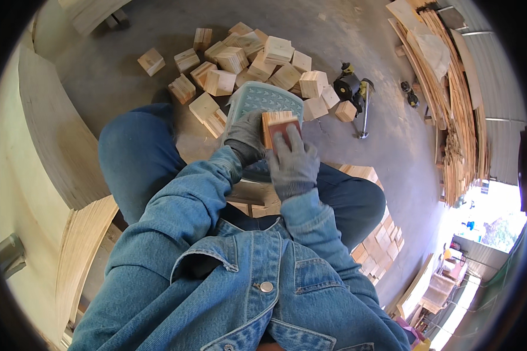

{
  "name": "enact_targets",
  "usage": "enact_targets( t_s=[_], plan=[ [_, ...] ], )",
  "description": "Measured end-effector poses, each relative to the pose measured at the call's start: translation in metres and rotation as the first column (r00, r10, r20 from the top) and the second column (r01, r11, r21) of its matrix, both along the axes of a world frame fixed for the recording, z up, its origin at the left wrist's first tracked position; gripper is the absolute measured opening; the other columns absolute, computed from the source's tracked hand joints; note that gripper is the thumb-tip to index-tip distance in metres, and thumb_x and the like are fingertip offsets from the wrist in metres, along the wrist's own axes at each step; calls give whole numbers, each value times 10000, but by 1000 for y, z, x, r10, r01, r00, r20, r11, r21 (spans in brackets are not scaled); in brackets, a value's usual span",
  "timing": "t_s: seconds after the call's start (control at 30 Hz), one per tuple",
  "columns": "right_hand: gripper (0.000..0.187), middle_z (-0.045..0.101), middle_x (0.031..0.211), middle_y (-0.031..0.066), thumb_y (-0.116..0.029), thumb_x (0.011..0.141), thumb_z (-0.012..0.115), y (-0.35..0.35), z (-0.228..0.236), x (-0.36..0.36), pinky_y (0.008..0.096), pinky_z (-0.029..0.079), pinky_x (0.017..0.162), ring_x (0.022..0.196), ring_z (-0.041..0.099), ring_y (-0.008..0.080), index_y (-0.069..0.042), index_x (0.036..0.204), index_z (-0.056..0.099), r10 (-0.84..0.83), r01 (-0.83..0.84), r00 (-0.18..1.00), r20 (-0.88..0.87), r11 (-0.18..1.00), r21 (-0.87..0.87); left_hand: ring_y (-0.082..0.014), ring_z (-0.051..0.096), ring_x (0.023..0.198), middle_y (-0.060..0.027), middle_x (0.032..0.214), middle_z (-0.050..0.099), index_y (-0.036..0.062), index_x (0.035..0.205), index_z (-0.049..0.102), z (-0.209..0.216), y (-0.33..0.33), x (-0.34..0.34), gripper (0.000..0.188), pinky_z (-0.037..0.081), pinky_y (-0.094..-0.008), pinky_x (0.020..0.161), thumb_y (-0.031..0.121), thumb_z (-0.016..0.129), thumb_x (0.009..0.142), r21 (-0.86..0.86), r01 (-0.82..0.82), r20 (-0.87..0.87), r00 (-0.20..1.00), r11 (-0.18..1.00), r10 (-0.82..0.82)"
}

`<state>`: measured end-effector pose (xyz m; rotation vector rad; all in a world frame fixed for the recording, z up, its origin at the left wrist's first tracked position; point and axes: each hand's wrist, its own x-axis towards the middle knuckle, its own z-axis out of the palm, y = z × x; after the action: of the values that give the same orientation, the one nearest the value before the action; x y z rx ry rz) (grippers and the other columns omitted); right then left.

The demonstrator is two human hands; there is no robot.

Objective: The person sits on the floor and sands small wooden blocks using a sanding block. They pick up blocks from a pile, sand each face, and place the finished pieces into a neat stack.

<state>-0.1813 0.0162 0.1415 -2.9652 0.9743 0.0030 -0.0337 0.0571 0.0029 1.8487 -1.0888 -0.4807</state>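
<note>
Both hands wear grey gloves and meet over a pale blue plastic stool (257,95) with a patterned top. My left hand (247,139) is closed on the left side of a light wooden block (269,119) with a layered edge. A flat reddish-brown piece that looks like sandpaper (281,129) lies against the block's right face. My right hand (297,165) grips this piece, its fingers pressed over it. Its underside and my right thumb are hidden.
Beyond the stool several wooden blocks (231,59) lie in a loose heap. A hammer (365,108) and a black-and-yellow power tool (346,85) are right of them. Stacked blocks (380,248) stand by my right knee, curved-looking boards (58,128) at left, planks (451,105) at far right.
</note>
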Motion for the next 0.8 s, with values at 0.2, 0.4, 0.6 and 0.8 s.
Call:
enact_targets(
  t_s=[0.2,0.4,0.6,0.8],
  plan=[
    [539,517,1543,86,-366,887,741,19,-9,-38,575,476,997,1220,552,454,-218,1399,659,9,-8,1000,21,999,-37,-383,603,1189,-197,1268,599,72,1363,526,-6,0,-3,721,484,-422,1069,285,873,767,-1,-84,19,996,996,84],
    [525,542,1528,82,-366,861,752,-6,-11,14,544,498,1013,1159,590,444,-196,1355,695,4,-1,988,156,1000,-22,-382,568,1220,-192,1310,577,75,1367,526,-8,1,-2,711,450,-425,1102,290,853,773,-26,-40,2,999,999,40],
    [535,520,1555,96,-381,900,712,-65,-16,93,494,472,1085,1263,585,408,-209,1403,654,-52,45,993,110,997,63,-385,525,1276,-194,1360,555,83,1404,484,-4,-12,0,765,420,-460,1137,459,783,808,39,23,37,999,999,-24],
    [521,509,1533,120,-367,899,721,-28,-12,45,563,498,1020,1196,577,478,-187,1385,663,42,-58,982,183,995,82,-380,582,1208,-194,1246,615,102,1328,549,-30,-4,6,691,453,-459,1102,374,842,765,-131,-42,-97,995,990,30]
  ],
)
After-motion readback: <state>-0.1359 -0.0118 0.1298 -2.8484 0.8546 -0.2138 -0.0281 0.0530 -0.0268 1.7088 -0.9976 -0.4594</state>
